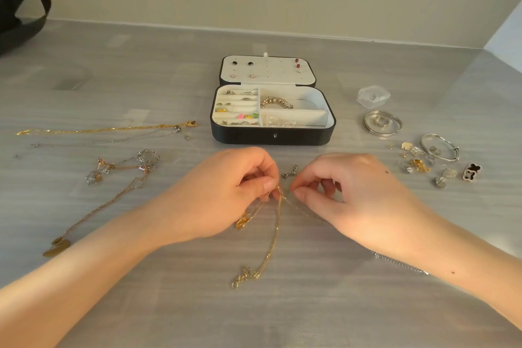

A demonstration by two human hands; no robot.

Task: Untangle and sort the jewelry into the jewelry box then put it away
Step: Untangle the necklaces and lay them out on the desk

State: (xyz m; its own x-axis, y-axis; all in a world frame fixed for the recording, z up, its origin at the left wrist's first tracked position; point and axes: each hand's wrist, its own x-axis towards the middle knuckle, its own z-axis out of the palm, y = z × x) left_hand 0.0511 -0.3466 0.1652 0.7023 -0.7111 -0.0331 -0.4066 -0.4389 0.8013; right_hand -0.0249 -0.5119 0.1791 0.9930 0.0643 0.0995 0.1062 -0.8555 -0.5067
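Note:
A black jewelry box [271,137] with a white lining lies open at the table's middle, with rings, a bracelet and stud earrings inside. Just in front of it, my left hand [223,195] and my right hand [347,195] each pinch a tangled gold chain [275,234] whose loose ends trail toward me. A thin silver chain [401,263] runs out under my right forearm. A small silver charm [291,172] lies between my fingertips and the box.
At left lie a long gold necklace [107,129], a faint silver chain [84,142] and a rose-gold tangle [121,169] with a pendant [58,247]. At right are a clear plastic case [372,96], silver bangles [382,123], several loose earrings [418,164]. A black bag [17,11] sits far left.

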